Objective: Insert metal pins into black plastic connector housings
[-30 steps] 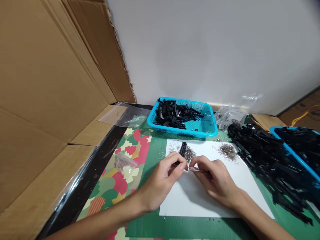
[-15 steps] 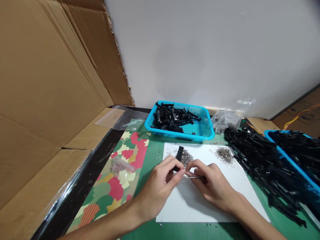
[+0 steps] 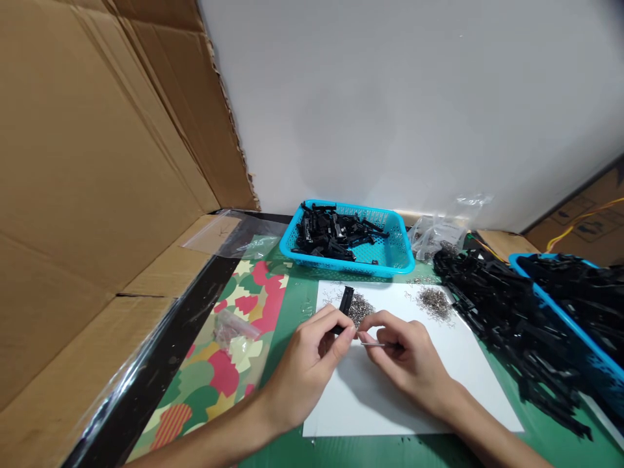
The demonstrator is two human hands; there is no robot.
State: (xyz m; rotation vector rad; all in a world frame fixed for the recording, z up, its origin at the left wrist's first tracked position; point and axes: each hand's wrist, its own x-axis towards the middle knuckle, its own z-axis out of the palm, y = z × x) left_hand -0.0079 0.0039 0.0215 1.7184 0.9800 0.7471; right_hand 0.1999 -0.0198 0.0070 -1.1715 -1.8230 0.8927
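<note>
My left hand point(image 3: 314, 364) is closed around a slim black plastic part point(image 3: 346, 301), whose far end sticks up past the fingers. Close beside it, my right hand point(image 3: 409, 354) is closed on a thin metal rod point(image 3: 373, 344) that lies along the thumb and points left; its rear end is hidden in the palm. The right thumb and index finger are pinched near the left fingertips; anything tiny between them is too small to make out. Just beyond the fingers, a pile of small metal pieces point(image 3: 361, 308) lies on a white sheet point(image 3: 385, 406).
A second metal pile point(image 3: 433, 303) lies at the sheet's right. Behind stands a blue basket point(image 3: 407, 263) of black parts. More black parts point(image 3: 511, 325) are heaped at right beside another blue basket point(image 3: 580, 318). Cardboard point(image 3: 97, 130) walls the left side; plastic bags point(image 3: 436, 234) lie behind.
The fingertips of my two hands have come slightly apart. The black part and the rod stay in the hands. The whole view has shifted a little.
</note>
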